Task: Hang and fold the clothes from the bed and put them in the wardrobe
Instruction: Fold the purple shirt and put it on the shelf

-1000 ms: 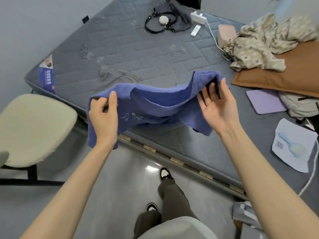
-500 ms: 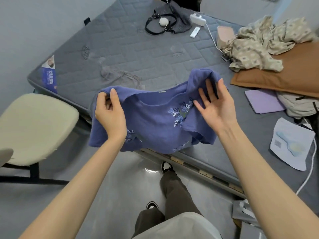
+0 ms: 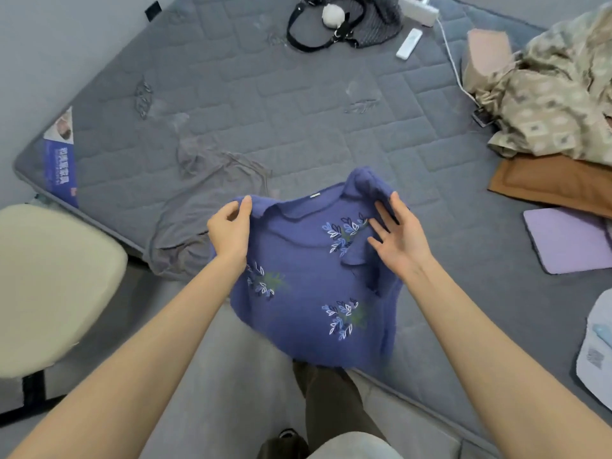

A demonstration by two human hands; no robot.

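A blue sweater (image 3: pixel 308 286) with embroidered leaf sprigs hangs front side up over the near edge of the grey mattress (image 3: pixel 298 111). My left hand (image 3: pixel 230 228) pinches its left shoulder. My right hand (image 3: pixel 397 236) grips the bunched right shoulder by the collar, thumb on top and fingers spread across the front. A thin grey garment (image 3: pixel 198 226) lies crumpled on the mattress just left of the sweater and droops over the edge. A beige patterned garment (image 3: pixel 546 104) is piled at the far right.
A brown pillow (image 3: pixel 546 183), a purple pad (image 3: pixel 569 240), a pink box (image 3: pixel 486 51), a black bag (image 3: pixel 331 24), a power strip (image 3: pixel 419 9) and a remote (image 3: pixel 409 44) lie on the bed. A cream chair (image 3: pixel 49 286) stands at left.
The sweater went from a folded-over bundle to opened out with its embroidered front showing. Both hands came lower and closer together at its shoulders.
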